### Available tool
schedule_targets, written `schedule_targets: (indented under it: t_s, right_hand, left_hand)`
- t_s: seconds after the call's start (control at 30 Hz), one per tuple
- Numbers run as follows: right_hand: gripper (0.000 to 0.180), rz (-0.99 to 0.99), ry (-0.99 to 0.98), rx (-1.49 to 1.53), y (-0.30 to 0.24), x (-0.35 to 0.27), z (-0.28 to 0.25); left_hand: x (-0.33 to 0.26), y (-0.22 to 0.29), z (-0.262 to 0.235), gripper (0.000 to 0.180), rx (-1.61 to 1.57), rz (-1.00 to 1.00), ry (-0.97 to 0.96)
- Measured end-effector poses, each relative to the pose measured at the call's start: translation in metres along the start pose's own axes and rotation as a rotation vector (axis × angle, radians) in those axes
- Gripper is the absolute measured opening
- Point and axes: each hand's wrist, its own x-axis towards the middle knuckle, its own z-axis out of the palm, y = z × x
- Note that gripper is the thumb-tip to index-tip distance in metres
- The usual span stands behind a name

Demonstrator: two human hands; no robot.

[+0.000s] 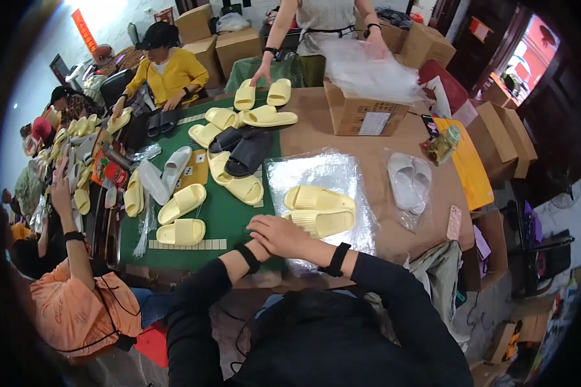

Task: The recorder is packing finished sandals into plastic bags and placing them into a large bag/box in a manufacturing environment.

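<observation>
My right hand lies across my left hand at the table's near edge, its fingers curled over the back of it. The left hand's fingers are hidden beneath. Just beyond, a pair of pale yellow slide sandals rests side by side on a clear plastic bag, close to my right hand but not held. To the left, two more yellow slides lie on a green mat. Yellow slides and dark slides are heaped farther back.
White slides in clear plastic lie right, near a pink phone and a jar. A carton topped with plastic bags stands at the back. Across the table, a person's hand touches a yellow slide; other people sit left.
</observation>
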Motion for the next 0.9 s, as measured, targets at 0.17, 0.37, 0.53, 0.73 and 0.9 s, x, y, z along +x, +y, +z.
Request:
schedule_targets:
  t_s: [0.17, 0.37, 0.53, 0.73, 0.9]
  right_hand:
    - [0.014, -0.223, -0.125, -0.452, 0.011, -0.036, 0.001]
    - [0.009, -0.639, -0.533, -0.667, 0.014, -0.06, 0.031]
    - [0.011, -0.488, -0.507, -0.493, 0.017, -0.091, 0.039]
    - [0.019, -0.22, -0.425, -0.244, 0.029, -0.084, 0.054]
    - [0.028, -0.024, -0.371, -0.028, 0.029, -0.096, 0.074]
  left_hand:
    - [0.025, 0.031, -0.042, 0.016, 0.556, -0.189, -0.24]
    - [0.063, 0.143, -0.01, 0.025, -0.151, -0.088, -0.331]
    - [0.063, 0.152, 0.016, 0.03, -0.197, -0.171, -0.545]
    - [0.058, 0.144, 0.015, 0.027, -0.347, -0.292, -0.596]
    - [0.065, 0.129, 0.021, 0.017, -0.4, -0.458, -0.55]
